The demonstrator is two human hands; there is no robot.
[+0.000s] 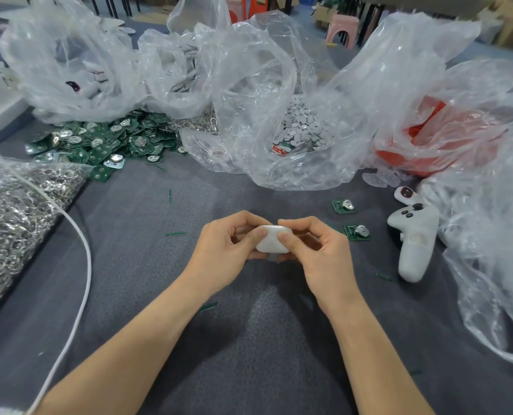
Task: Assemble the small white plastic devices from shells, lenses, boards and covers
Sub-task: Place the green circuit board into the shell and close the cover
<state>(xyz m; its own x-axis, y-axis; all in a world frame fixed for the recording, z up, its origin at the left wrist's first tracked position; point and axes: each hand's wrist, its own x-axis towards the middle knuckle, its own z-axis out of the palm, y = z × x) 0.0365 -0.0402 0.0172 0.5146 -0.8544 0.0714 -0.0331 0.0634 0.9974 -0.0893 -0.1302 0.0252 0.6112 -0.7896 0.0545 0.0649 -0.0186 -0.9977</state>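
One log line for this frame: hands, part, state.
left hand + right hand | pinching white device above cloth | two loose boards right

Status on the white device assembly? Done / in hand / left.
Done: one white unit with a dark lens lies at the right. In hand: left hand and right hand both pinch a closed white device, apparently pressing it shut. Left: two loose boards nearby and a large board pile, so most remains.

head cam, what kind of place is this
Probably a small assembly workshop: a heap of green circuit boards, bulk parts in clear plastic bags, and both hands pressing a white device together.
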